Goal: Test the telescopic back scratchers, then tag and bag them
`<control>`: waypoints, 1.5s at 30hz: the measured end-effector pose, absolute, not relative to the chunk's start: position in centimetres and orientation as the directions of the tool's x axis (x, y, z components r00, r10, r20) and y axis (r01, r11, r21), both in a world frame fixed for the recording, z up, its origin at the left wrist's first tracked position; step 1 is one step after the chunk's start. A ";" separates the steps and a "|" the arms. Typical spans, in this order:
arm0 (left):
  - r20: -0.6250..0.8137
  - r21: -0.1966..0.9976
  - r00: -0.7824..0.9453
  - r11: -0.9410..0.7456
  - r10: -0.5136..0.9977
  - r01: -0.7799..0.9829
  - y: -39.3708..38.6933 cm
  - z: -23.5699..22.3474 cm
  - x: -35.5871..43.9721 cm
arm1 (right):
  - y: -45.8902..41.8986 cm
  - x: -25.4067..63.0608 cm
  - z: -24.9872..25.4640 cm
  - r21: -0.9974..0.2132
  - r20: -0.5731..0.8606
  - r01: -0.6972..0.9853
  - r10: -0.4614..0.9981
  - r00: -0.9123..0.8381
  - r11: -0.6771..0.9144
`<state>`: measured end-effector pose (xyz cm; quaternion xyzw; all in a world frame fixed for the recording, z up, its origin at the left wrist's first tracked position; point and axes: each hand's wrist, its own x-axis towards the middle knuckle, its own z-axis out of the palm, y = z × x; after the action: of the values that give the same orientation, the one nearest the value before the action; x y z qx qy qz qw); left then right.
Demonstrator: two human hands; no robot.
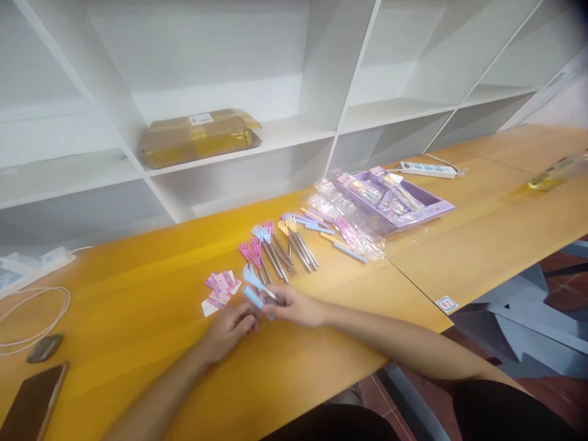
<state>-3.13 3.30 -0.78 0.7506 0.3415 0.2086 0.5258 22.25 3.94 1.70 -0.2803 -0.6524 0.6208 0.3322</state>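
My right hand (294, 305) is closed around a back scratcher with a light blue claw head (252, 277). A light blue tube (252, 298), like a handle sleeve, is in the same grip. Close beside it, my left hand (232, 331) has its fingers curled in; whatever they may hold is hidden. Just beyond my hands lie several back scratchers with metal rods and pink (250, 250), blue (261, 233) and yellow (288, 226) heads. Loose blue, orange and purple sleeves (316, 222) rest to their right. Small pink-and-white cards (223, 288) are piled at left.
A purple box (432, 207) with packaged items stands at back right, with clear plastic bags (342, 211) beside it. A power strip (429, 169) lies behind. Phone (34, 401), mouse-like dark object (45, 348) and white cable (67, 303) are left. A taped parcel (202, 139) sits on the shelf.
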 end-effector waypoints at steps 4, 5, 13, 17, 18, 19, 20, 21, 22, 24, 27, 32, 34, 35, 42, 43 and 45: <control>0.018 0.890 0.724 -0.341 0.690 0.303 2.9 -0.6 -2.7 | 1.0 19.7 0.1 -0.993 0.101 -0.111 0.780 -0.617 0.041; 0.017 0.886 0.730 -0.348 0.683 0.306 2.7 -0.6 -2.6 | 0.7 19.7 -0.1 -0.995 0.094 -0.093 0.788 -0.609 0.047; -0.051 0.858 0.650 -0.299 0.758 0.417 2.2 -0.3 -2.2 | 1.2 21.0 -0.1 -0.988 0.123 -0.148 0.800 -0.587 0.043; -0.041 0.893 0.625 -0.251 0.780 0.373 2.5 -0.2 -2.8 | 1.9 22.1 -0.4 -0.933 0.047 -0.320 0.826 -0.562 -0.164; -0.039 0.909 0.620 -0.230 0.783 0.347 2.7 -0.2 -2.9 | 2.2 22.5 -0.4 -0.928 0.036 -0.327 0.835 -0.549 -0.175; -0.039 0.920 0.607 -0.208 0.794 0.331 2.8 -0.3 -3.1 | 2.6 23.0 -0.3 -0.931 0.034 -0.325 0.848 -0.528 -0.165; -0.043 0.927 0.589 -0.187 0.807 0.324 2.8 -0.4 -3.2 | 3.0 23.4 -0.2 -0.933 0.033 -0.327 0.872 -0.489 -0.148; -0.052 0.930 0.570 -0.168 0.820 0.326 2.9 -0.5 -3.3 | 3.5 23.9 0.1 -0.931 0.030 -0.340 0.899 -0.437 -0.135; -0.061 0.931 0.557 -0.153 0.829 0.331 2.9 -0.5 -3.3 | 4.0 24.4 0.4 -0.922 0.023 -0.365 0.926 -0.377 -0.126; -0.060 0.935 0.550 -0.146 0.833 0.324 2.9 -0.4 -3.4 | 4.9 25.2 1.2 -0.894 0.006 -0.433 0.964 -0.266 -0.114; -0.057 0.943 0.543 -0.134 0.838 0.306 2.8 0.0 -3.1 | 6.0 26.0 2.2 -0.851 0.006 -0.522 0.991 -0.131 -0.063; -0.068 0.940 0.487 -0.107 0.871 0.323 2.8 0.0 -2.8 | 7.0 26.7 2.3 -0.855 0.034 -0.517 0.999 -0.004 0.028; -0.071 0.949 0.472 -0.087 0.879 0.303 2.8 -0.3 -2.9 | 7.2 26.7 2.0 -0.875 0.036 -0.483 0.999 0.014 0.038; -0.073 0.954 0.464 -0.074 0.883 0.291 2.8 -0.4 -3.0 | 7.3 26.7 1.9 -0.884 0.037 -0.466 0.999 0.017 0.040; -0.088 0.973 0.444 -0.018 0.892 0.230 2.9 -0.7 -3.1 | 7.0 26.5 1.4 -0.909 0.061 -0.411 0.997 0.038 0.071; -0.087 0.973 0.447 -0.021 0.891 0.230 2.9 -0.7 -3.1 | 7.0 26.5 1.3 -0.908 0.058 -0.414 0.998 0.036 0.068; -0.084 0.972 0.449 -0.027 0.890 0.235 2.9 -0.6 -3.1 | 7.0 26.5 1.2 -0.902 0.050 -0.428 0.998 0.033 0.059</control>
<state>-3.07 2.94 -0.59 0.6513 0.4316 0.2987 0.5481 26.50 6.98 1.21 -0.3689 -0.3865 0.5781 0.6167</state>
